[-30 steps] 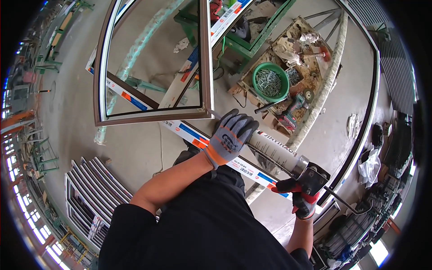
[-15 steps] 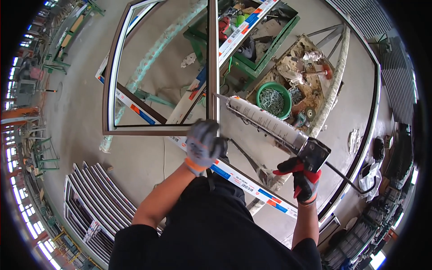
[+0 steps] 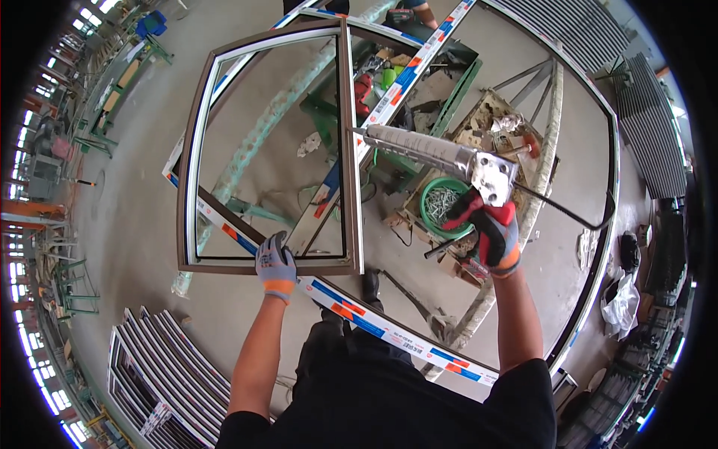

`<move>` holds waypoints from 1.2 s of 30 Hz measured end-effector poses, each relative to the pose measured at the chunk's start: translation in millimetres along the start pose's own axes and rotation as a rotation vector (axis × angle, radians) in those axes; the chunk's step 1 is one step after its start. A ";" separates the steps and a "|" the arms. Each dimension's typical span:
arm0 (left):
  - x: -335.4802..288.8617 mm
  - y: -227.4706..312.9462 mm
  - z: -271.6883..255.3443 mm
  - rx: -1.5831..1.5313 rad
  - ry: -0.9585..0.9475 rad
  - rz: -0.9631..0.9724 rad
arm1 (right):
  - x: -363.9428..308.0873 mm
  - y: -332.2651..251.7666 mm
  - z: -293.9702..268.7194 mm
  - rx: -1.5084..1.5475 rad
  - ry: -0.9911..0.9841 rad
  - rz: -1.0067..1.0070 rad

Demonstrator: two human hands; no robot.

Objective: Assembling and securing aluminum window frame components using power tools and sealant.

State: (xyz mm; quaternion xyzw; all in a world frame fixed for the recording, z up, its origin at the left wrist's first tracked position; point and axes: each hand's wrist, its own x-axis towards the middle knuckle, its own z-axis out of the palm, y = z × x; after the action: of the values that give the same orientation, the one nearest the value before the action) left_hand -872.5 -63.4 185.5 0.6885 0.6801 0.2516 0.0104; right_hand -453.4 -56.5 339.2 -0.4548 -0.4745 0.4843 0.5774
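A brown and white window sash [image 3: 224, 266] lies across a larger window frame [image 3: 389, 331] with blue, orange and white protective tape. My left hand [image 3: 276, 262], in a grey glove with an orange cuff, is closed over the sash's near rail. In my right hand [image 3: 490, 233], wearing a red and dark glove, is a caulking gun [image 3: 422, 146] with a long cylindrical barrel. Its thin nozzle points left, at the sash's right side; whether the tip touches is hard to tell. A black hose or rod trails off the gun's back end.
Beneath the frame stand a green metal cart [image 3: 449, 101] with tools and a board bearing a green basket [image 3: 425, 209] of screws. Another person's gloved hand [image 3: 400, 15] is at the far edge. Stacked frames [image 3: 168, 367] lie at left; wrapped bars [image 3: 553, 135] cross underneath.
My left hand has moved left along the near rail and come to rest there. The caulking gun has risen and turned flatter, its nozzle still by the sash's right side. The other person's hand has come into view.
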 end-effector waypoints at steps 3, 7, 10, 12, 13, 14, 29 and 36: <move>2.6 -1.9 -4.5 -0.003 0.015 0.015 | 48.3 0.1 6.3 0.124 -0.104 -0.013; 10.9 9.4 -9.4 -0.034 0.009 -0.001 | 111.1 9.8 -0.1 -0.059 -0.014 -0.083; 17.3 18.0 -14.3 -0.054 -0.018 -0.039 | 171.0 27.9 -6.6 -0.199 -0.046 -0.216; 19.3 21.7 -14.8 -0.038 -0.066 -0.094 | 208.7 30.6 -6.6 -0.295 -0.067 -0.325; 19.0 16.5 -14.0 -0.062 -0.023 -0.077 | 225.1 26.4 3.9 -0.080 -0.055 -0.213; 20.8 19.4 -15.2 -0.063 -0.018 -0.073 | 239.7 21.3 8.1 0.123 -0.036 -0.098; 34.6 22.9 -15.5 -0.056 0.003 -0.090 | 446.7 35.1 37.5 -0.040 -0.019 -0.281; 28.5 15.8 -29.1 -0.054 0.022 -0.050 | 468.1 21.2 52.9 -0.031 0.034 -0.140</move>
State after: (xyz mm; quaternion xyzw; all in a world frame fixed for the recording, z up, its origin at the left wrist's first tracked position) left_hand -869.7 -47.3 226.0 0.6681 0.6899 0.2772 0.0278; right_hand -470.7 413.3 375.8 -0.4376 -0.5026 0.4277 0.6107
